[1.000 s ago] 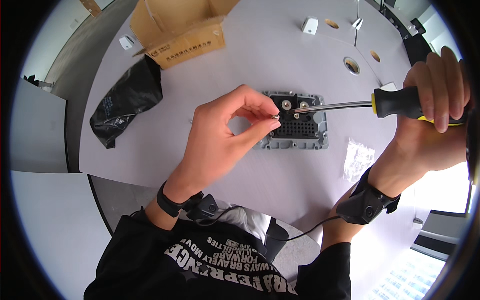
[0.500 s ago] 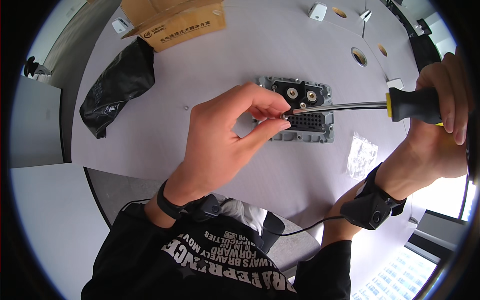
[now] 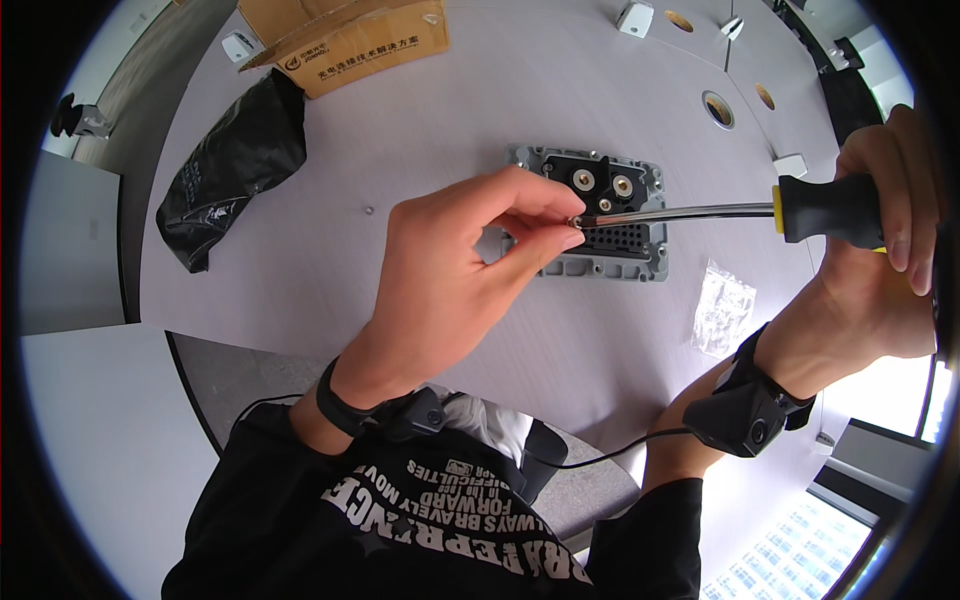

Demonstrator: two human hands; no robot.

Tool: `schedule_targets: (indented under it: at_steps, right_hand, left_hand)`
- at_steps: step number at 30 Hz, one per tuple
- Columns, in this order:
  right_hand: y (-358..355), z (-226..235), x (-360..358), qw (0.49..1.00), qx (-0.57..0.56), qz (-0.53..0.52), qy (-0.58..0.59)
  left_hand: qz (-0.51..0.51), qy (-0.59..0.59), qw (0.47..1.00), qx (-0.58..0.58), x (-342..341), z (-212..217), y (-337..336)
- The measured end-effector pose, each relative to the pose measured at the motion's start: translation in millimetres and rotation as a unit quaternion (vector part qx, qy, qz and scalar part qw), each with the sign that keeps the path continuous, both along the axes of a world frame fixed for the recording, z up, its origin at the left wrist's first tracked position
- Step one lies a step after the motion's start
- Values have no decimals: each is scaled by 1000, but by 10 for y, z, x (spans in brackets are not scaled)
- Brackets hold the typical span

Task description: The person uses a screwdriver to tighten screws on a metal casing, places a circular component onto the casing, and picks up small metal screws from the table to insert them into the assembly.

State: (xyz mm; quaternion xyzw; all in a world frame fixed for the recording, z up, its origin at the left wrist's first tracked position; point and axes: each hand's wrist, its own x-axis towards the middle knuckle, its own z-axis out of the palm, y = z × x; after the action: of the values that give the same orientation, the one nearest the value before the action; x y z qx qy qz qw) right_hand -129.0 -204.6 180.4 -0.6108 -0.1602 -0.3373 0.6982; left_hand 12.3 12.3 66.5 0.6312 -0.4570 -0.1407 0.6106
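My right hand (image 3: 900,195) is wrapped round the grey-black and yellow handle of a screwdriver (image 3: 825,208). Its long metal shaft points left, nearly level, above a rectangular connector housing (image 3: 605,268) on the table. At the shaft's tip, my left hand (image 3: 435,270) pinches a small metal screw (image 3: 575,223) between thumb and index finger, the screw meeting the tip. The housing has a grey metal frame, a black insert (image 3: 622,240) with many small holes, and two round brass-coloured contacts. My left fingers cover its left part.
A small loose metal part (image 3: 370,210) lies on the table left of my hand. Farther left is a black plastic bag (image 3: 235,170), with an open cardboard box (image 3: 370,50) behind it. A clear plastic bag (image 3: 724,310) lies right of the housing. Round holes (image 3: 718,110) pierce the tabletop.
My left fingers and the screw have shifted slightly right and up. The screwdriver has stayed almost in place, and the whole view has moved a little.
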Motion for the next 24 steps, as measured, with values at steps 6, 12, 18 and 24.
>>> schedule_targets:
  at_steps: [6,12,18,24]
  right_hand:
    - [4,-8,30,1000,-2,1,1]
    - [-29,7,24,1000,-6,-7,7]
    - [-27,-22,27,1000,-6,-6,11]
    - [-9,-36,39,1000,-10,-7,12]
  left_hand:
    - [-4,-22,1000,-2,-13,2,-3]
    - [9,-133,991,-19,-29,-35,-30]
    - [7,-136,991,-12,-38,-48,-22]
    - [-12,-136,990,20,-62,-26,-14]
